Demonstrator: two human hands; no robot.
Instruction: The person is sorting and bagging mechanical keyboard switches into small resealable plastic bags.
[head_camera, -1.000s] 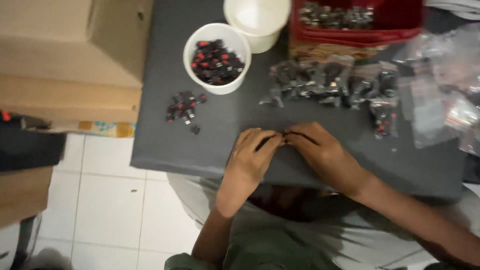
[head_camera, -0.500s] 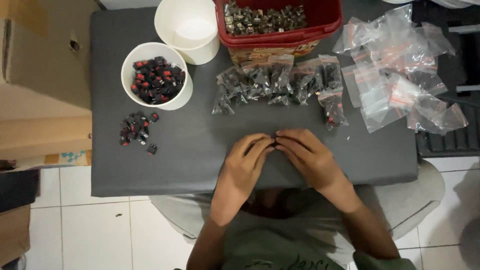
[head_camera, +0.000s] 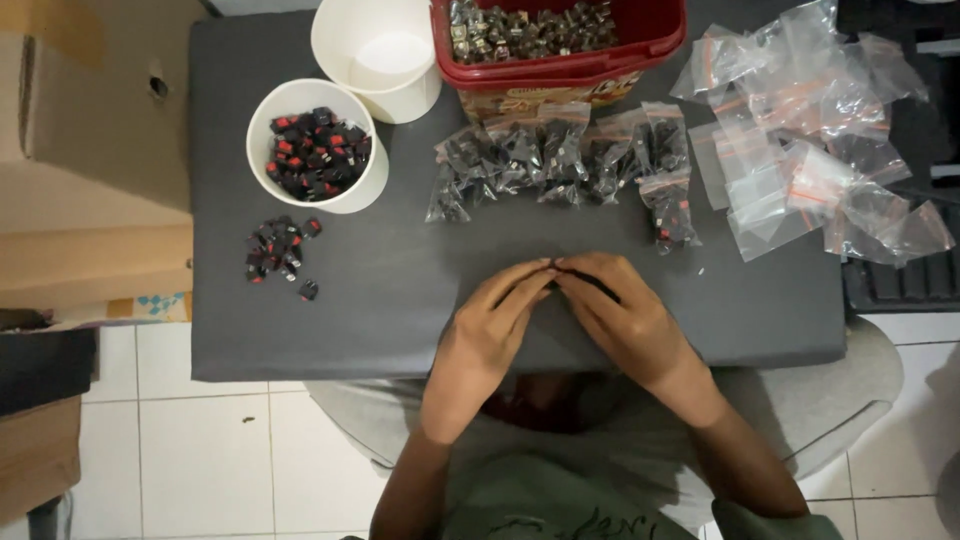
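My left hand (head_camera: 488, 335) and my right hand (head_camera: 622, 322) rest on the grey table (head_camera: 380, 320) near its front edge. Their fingertips meet and pinch a small dark item (head_camera: 556, 265), which the fingers mostly hide. Just beyond the hands lies a row of small clear bags filled with dark parts (head_camera: 560, 160). A white cup holding black-and-red parts (head_camera: 315, 150) stands at the far left, with a loose pile of the same parts (head_camera: 280, 250) beside it.
An empty white cup (head_camera: 375, 55) and a red tub of metallic parts (head_camera: 555, 35) stand at the back. Empty clear zip bags (head_camera: 815, 160) are heaped at the right. A cardboard box (head_camera: 90, 150) stands left of the table, above a tiled floor.
The view has swung, so the table items sit more to the left and centre. Both hands stay together with their fingertips pinched at the same spot on the table.
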